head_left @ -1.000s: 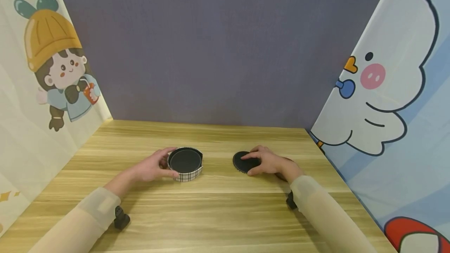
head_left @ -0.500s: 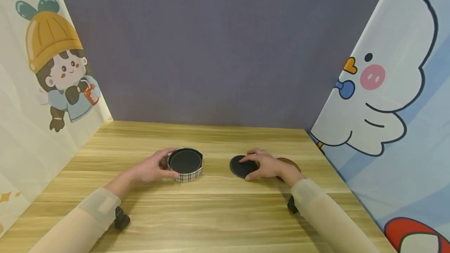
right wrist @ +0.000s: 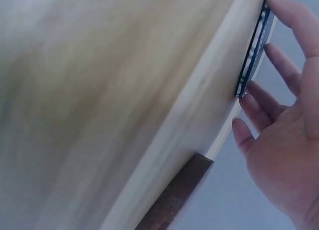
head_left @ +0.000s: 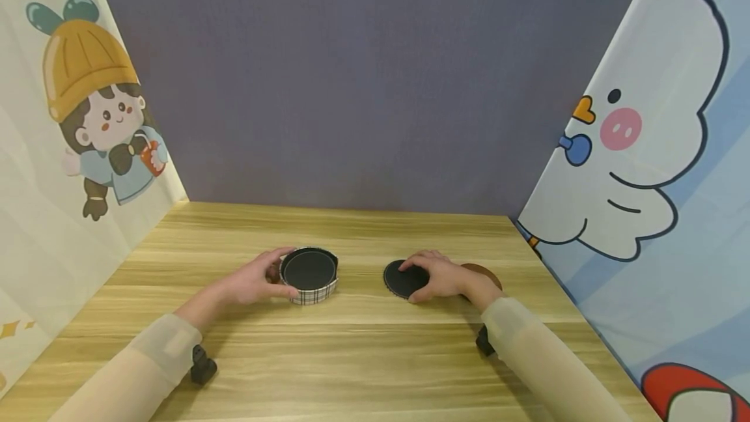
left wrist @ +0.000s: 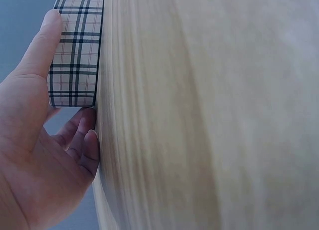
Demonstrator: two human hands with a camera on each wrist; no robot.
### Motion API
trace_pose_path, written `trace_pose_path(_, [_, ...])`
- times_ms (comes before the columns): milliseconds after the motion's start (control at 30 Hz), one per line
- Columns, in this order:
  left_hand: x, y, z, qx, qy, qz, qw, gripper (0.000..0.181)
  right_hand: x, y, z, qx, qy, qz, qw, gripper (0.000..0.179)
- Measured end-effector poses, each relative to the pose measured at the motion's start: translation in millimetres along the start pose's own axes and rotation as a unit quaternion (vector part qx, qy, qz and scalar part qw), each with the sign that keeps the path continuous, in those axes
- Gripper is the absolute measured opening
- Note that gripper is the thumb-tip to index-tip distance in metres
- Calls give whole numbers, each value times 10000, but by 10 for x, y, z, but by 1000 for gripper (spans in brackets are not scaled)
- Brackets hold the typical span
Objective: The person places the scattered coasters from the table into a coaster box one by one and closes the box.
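Note:
On the left, a round coaster holder (head_left: pixel 315 295) with a plaid side wall stands on the table, a black coaster (head_left: pixel 308 268) lying inside it. My left hand (head_left: pixel 255 277) grips its left side, thumb along the near wall; the plaid wall (left wrist: pixel 76 50) fills the top left of the left wrist view. To the right, another black coaster (head_left: pixel 404 279) lies flat, partly under my right hand (head_left: pixel 442 277). The right hand holds it by its edge, thumb at the near side and a finger on top. In the right wrist view this coaster (right wrist: pixel 253 48) appears edge-on, with a patterned rim.
A brown round piece (head_left: pixel 485 273) lies behind my right wrist, partly hidden by it; its dark edge (right wrist: pixel 177 192) shows low in the right wrist view. The wooden table (head_left: pixel 328 363) ends at a grey back panel (head_left: pixel 351 83), with printed cloth on both sides.
My right hand has brought its coaster slightly left and nearer, uncovering more of the brown piece. In the last half second it barely moved. The left hand and holder stayed in place.

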State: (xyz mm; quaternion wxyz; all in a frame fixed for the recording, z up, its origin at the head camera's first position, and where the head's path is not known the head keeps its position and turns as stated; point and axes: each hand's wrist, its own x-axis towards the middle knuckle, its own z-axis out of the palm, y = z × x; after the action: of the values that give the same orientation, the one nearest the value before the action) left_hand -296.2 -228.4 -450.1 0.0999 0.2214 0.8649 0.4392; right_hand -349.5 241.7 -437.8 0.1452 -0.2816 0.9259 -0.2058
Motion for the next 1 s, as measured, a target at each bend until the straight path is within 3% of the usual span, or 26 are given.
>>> trace_pose_path(300, [0, 34, -3, -28, 18, -59, 10000, 107, -22, -47, 36, 111, 91, 79, 9999, 77])
trace_pose_path(533, [9, 42, -17, -80, 7, -86, 9999, 109, -31, -116, 21, 156, 509, -109, 9985, 74])
trace_pose_path(733, [17, 22, -9, -81, -8, -34, 10000, 107, -24, -211, 48, 313, 668, -279, 9969, 72])
trace_pose_path(1000, [8, -16, 2, 60, 57, -253, 9996, 108, 27, -357, 116, 531, 779, -446, 9945, 72])
